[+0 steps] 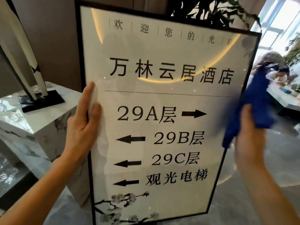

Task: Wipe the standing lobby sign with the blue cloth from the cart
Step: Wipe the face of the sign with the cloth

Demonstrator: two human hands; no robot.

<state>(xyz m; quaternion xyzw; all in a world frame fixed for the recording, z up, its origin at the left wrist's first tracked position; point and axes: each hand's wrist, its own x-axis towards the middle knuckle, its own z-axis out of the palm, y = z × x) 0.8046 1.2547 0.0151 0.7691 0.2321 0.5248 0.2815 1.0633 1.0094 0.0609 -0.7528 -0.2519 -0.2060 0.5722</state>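
Note:
The standing lobby sign [162, 101] fills the middle of the head view: a glossy cream panel in a thin black frame, with black Chinese characters, floor numbers and arrows. My left hand [82, 124] grips its left edge, thumb on the glass, fingers wrapped behind the frame. My right hand [248, 140] holds a bunched blue cloth [253, 108] against the sign's right edge, about halfway up. The cloth is blurred. It covers part of the right frame.
A white marble pedestal [40, 127] with a black-based sculpture [30, 65] stands close on the left. A dark plant [211, 12] rises behind the sign. At the far right are a low table [282, 98] and seated people [276, 69]. The floor is pale and glossy.

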